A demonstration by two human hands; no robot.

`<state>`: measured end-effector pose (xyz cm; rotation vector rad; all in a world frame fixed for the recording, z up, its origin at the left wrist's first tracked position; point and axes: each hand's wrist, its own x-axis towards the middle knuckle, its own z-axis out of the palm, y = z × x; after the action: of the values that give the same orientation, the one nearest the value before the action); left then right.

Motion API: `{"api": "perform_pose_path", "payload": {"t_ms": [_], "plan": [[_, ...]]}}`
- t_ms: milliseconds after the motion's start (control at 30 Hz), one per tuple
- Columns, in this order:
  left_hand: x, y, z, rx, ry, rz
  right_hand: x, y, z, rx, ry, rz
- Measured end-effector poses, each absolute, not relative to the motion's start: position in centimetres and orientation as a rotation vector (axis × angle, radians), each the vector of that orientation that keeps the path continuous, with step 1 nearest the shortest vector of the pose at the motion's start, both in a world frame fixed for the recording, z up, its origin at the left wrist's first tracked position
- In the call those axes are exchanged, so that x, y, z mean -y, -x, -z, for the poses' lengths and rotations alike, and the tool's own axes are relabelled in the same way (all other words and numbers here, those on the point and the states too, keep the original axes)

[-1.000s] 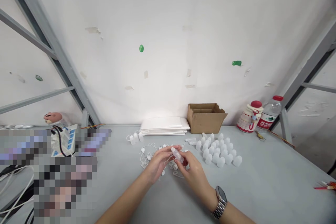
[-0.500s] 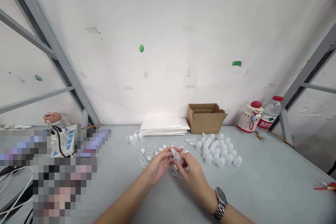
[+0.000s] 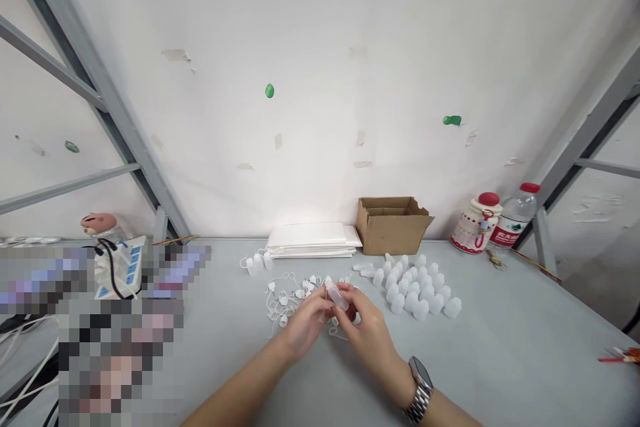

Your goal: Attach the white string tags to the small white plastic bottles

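1. Your right hand [image 3: 367, 330] pinches the small clear bottle [image 3: 338, 296], tilted, above the table [image 3: 500, 347].
2. Your left hand [image 3: 307, 320] has its fingertips closed on the bottle's near end.
3. Loose caps [image 3: 287, 297] lie just behind.

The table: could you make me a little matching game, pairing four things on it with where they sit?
Things:
1. cardboard box
2. water bottle
3. small clear bottle
4. power strip

Places:
A. far left of the table
B. held between both hands
C. back, against the wall, beside a stack of white sheets
D. far right, by the red-capped jar

Pairs: 1-C, 2-D, 3-B, 4-A
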<state>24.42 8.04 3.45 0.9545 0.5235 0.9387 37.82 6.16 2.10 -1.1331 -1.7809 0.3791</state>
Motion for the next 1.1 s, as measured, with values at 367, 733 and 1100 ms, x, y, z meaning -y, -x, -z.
{"api": "perform_pose_path", "payload": {"t_ms": [367, 733, 1100], "plan": [[-8.8, -23.6, -4.3, -0.678, -0.971, -1.110, -6.4, -38.1, -1.7, 1.825, 1.164, -0.313], [-10.8, -20.8, -4.6, -1.246, -1.630, -0.841, -7.3, -38.9, -1.7, 1.682, 1.305, -0.335], [-9.2, -22.9, -2.0, -1.296, -2.190, -0.507, -7.4, -39.0, -1.5, 1.666, 1.331, -0.308]]}}
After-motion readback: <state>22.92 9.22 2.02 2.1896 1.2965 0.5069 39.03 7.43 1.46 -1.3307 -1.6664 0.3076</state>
